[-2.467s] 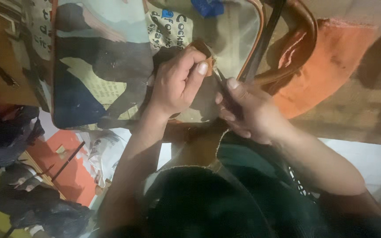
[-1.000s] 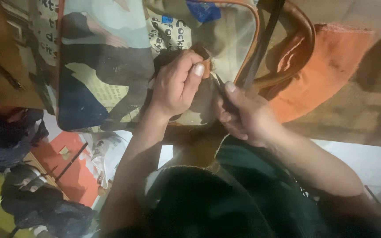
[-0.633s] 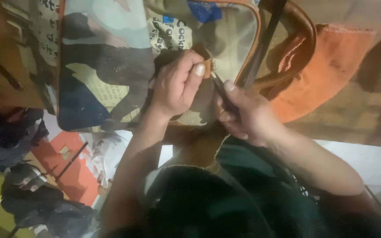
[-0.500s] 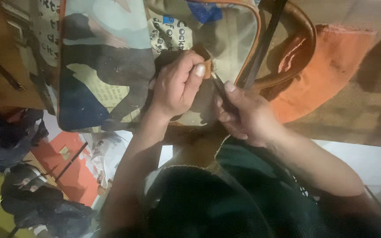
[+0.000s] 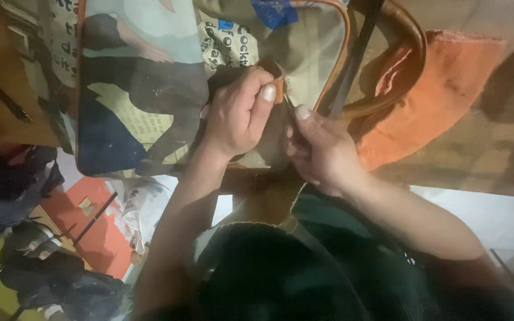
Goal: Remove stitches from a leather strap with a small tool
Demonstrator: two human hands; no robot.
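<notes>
- Overhead, from the head camera, a printed canvas bag (image 5: 150,101) with tan leather trim lies on a worn brown worktable (image 5: 477,154), reaching its near edge
- left hand (image 5: 236,116) is clamped on a small tan leather tab (image 5: 276,83) on the bag's panel, thumb pressing it
- right hand (image 5: 322,151) is closed around a thin dark tool (image 5: 290,106), its tip just beside the tab
- both hands sit close together, almost touching
- an orange cloth (image 5: 435,101) lies beside the bag's curved handle (image 5: 400,47)
</notes>
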